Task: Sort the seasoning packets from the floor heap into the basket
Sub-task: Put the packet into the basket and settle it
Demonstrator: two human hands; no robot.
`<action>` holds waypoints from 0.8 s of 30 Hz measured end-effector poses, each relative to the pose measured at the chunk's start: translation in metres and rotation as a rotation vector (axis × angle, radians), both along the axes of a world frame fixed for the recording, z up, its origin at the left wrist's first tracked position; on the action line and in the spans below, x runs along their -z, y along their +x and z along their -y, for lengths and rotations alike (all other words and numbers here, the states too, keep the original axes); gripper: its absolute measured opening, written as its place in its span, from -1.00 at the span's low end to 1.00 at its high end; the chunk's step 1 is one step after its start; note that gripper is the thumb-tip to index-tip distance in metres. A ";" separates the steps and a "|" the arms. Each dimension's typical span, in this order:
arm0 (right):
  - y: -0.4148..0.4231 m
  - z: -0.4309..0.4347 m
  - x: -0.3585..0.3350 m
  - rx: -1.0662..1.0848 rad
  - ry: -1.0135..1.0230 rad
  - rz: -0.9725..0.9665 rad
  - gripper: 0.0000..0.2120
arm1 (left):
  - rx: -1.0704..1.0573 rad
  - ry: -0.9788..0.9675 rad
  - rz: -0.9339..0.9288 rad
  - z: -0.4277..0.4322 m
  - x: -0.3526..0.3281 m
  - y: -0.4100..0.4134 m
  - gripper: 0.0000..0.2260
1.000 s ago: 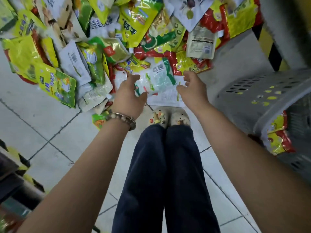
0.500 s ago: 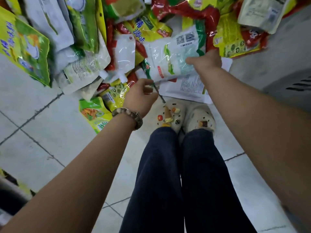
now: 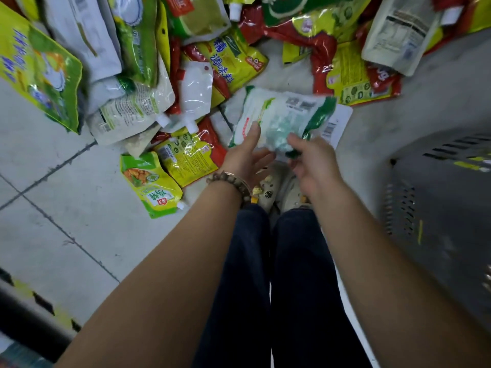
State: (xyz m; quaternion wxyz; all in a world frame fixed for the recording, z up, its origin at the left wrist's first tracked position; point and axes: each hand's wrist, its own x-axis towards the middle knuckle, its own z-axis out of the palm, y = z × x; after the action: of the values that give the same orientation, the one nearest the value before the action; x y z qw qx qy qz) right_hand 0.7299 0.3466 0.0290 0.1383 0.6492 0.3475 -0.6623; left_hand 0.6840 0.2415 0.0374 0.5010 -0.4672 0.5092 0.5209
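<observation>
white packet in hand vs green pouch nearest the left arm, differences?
The white packet is mostly white; the green pouch is green and yellow with a food picture. The right hand pinches the white packet, left hand touching it; the green pouch lies untouched on the floor. The green pouch shows a spout, the white packet none. Both are printed bags.

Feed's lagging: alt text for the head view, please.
Both hands meet a white-and-green packet at the near edge of the heap: the right hand pinches its lower edge, the left hand touches its left side. A grey basket stands at right.
</observation>
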 end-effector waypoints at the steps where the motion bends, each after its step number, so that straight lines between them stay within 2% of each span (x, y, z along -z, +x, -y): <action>1: 0.007 0.007 -0.009 0.068 -0.030 -0.018 -0.80 | -0.113 0.011 0.021 -0.002 -0.001 0.002 -0.53; 3: 0.020 0.016 -0.021 0.204 -0.092 -0.085 -0.86 | -0.318 0.034 0.083 -0.002 -0.003 0.007 -0.48; 5: 0.032 0.021 -0.028 0.265 -0.146 -0.166 -0.85 | -0.422 0.098 0.155 0.000 -0.003 0.013 -0.41; 7: 0.041 0.024 -0.033 0.191 -0.176 -0.210 -0.84 | -0.411 0.184 0.173 0.000 -0.002 0.016 -0.38; 9: 0.047 0.022 -0.033 0.036 -0.195 -0.244 -0.82 | -0.394 0.166 0.131 -0.003 -0.002 0.018 -0.48; 11: 0.047 0.011 -0.029 -0.139 -0.210 -0.265 -0.80 | -0.469 0.107 0.069 -0.005 0.002 0.019 -0.63; 13: 0.040 -0.013 -0.018 -0.400 -0.219 -0.230 -0.66 | -0.501 -0.008 -0.028 -0.001 0.009 0.018 -0.71; 15: 0.031 -0.040 0.003 -0.940 -0.146 -0.101 -0.39 | -0.438 -0.147 -0.126 0.007 0.020 0.016 -0.65; 17: 0.020 -0.060 0.031 -1.430 0.091 0.078 -0.27 | -0.273 -0.227 -0.243 0.021 0.029 0.015 -0.68; 19: 0.001 -0.070 0.051 -1.552 0.434 0.167 -0.31 | -0.103 -0.250 -0.314 0.034 0.033 0.014 -0.69; 20: -0.009 -0.072 0.060 -1.587 0.574 0.142 -0.33 | -0.043 -0.254 -0.328 0.040 0.034 0.014 -0.68; 21: -0.019 -0.072 0.067 -1.664 0.665 0.102 -0.32 | -0.005 -0.255 -0.336 0.043 0.034 0.014 -0.68; 24: -0.041 -0.067 0.083 -1.910 0.747 0.020 -0.22 | -0.007 -0.269 -0.342 0.050 0.040 0.017 -0.69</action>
State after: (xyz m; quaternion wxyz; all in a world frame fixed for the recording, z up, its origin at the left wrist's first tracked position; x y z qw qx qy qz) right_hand 0.6892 0.4138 -0.0544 0.3997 0.1087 0.9023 -0.1196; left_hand 0.7011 0.1914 -0.0022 0.3387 -0.4365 0.6499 0.5219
